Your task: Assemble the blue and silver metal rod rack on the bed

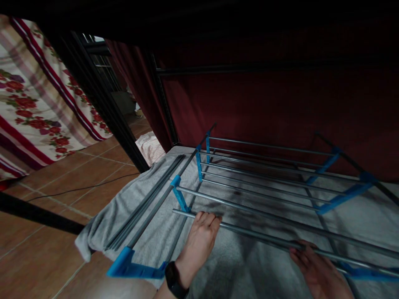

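Note:
My left hand (pixel 201 236), with a dark watch on its wrist, is closed around a grey metal tube (pixel 243 230) near the tube's left end. Farther right, my right hand (pixel 314 265) has its fingers wrapped round the same tube. The tube's left tip lies beside a blue plastic bracket (pixel 181 195) of a partly assembled rack. Several crossbars (pixel 264 155) span the rack between blue brackets on both sides. A larger blue bracket (pixel 137 265) sits at the near left corner. Whether the held tube touches the brackets cannot be made out.
Several loose tubes (pixel 146 201) lie together on the grey blanket (pixel 158 232) left of the rack. Black metal posts (pixel 102 99) frame the space, with a dark red curtain (pixel 264 108) behind. Floral cloth (pixel 34 99) hangs at left above the tiled floor (pixel 62 207), where a cable runs.

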A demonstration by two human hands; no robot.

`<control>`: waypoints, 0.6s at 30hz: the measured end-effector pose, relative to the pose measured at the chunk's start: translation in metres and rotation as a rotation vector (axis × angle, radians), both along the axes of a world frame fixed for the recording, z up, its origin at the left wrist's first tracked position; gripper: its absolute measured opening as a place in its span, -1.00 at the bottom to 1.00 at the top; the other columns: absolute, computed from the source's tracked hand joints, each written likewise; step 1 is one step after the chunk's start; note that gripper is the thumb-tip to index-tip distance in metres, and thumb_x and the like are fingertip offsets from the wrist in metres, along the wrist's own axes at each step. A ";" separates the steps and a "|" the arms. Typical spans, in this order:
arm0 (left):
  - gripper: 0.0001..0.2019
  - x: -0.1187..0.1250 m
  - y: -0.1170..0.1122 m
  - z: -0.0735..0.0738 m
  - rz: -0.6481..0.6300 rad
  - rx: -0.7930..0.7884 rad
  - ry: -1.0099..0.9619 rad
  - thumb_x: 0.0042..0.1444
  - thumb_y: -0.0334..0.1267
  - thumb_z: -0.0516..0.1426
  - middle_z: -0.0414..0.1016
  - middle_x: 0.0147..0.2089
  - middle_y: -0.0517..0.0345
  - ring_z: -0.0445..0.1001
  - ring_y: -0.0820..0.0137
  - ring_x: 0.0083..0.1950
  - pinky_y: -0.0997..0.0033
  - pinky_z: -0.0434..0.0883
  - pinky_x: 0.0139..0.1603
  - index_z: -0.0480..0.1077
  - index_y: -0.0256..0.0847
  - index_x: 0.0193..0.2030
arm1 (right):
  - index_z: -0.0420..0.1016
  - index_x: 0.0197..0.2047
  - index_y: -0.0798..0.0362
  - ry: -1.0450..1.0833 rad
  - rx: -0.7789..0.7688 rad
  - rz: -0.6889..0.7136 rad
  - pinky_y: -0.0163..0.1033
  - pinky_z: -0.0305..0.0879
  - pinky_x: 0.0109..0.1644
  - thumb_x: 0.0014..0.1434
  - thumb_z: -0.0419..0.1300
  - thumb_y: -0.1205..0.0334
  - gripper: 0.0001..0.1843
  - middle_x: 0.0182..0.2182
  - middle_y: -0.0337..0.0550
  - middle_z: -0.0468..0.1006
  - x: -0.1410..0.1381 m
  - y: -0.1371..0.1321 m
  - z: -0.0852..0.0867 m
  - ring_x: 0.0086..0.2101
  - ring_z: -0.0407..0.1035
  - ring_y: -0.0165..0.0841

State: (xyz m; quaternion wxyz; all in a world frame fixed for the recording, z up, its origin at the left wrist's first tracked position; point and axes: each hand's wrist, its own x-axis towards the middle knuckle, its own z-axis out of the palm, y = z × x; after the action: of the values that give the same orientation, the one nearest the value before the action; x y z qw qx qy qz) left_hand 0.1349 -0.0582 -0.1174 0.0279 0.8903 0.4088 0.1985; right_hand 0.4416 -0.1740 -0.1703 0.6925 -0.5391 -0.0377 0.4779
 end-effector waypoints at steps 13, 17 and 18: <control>-0.70 0.006 0.001 0.009 -0.025 -0.022 -0.014 0.29 -0.52 0.02 0.50 -0.14 0.11 0.42 0.27 -0.14 0.17 0.38 0.02 0.41 -0.18 0.07 | 0.66 -0.40 -0.03 -0.046 -0.030 -0.076 -0.12 0.61 -0.07 -0.40 0.56 0.01 -0.57 -0.10 -0.06 0.62 0.003 -0.010 -0.001 -0.19 0.56 -0.14; -0.71 0.011 -0.002 0.011 -0.034 -0.046 0.006 0.30 -0.51 0.01 0.49 -0.12 0.15 0.41 0.29 -0.11 0.20 0.38 0.04 0.39 -0.16 0.07 | 0.66 -0.35 -0.01 -0.095 0.022 -0.052 -0.10 0.62 -0.08 -0.33 0.55 0.04 -0.59 -0.18 -0.07 0.65 0.014 -0.019 -0.017 -0.21 0.57 -0.14; -0.71 0.012 -0.002 0.011 -0.034 -0.050 0.010 0.31 -0.51 0.01 0.49 -0.11 0.16 0.41 0.29 -0.10 0.21 0.37 0.05 0.39 -0.15 0.06 | 0.66 -0.35 -0.01 -0.101 0.035 -0.045 -0.11 0.62 -0.09 -0.30 0.54 0.05 -0.61 -0.19 -0.08 0.65 0.016 -0.022 -0.020 -0.21 0.58 -0.14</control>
State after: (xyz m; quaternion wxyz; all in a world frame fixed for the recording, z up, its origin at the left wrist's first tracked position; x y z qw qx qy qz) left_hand 0.1471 -0.0602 -0.1060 0.0515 0.8972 0.3986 0.1831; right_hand 0.4578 -0.1956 -0.1902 0.7097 -0.5511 -0.0685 0.4335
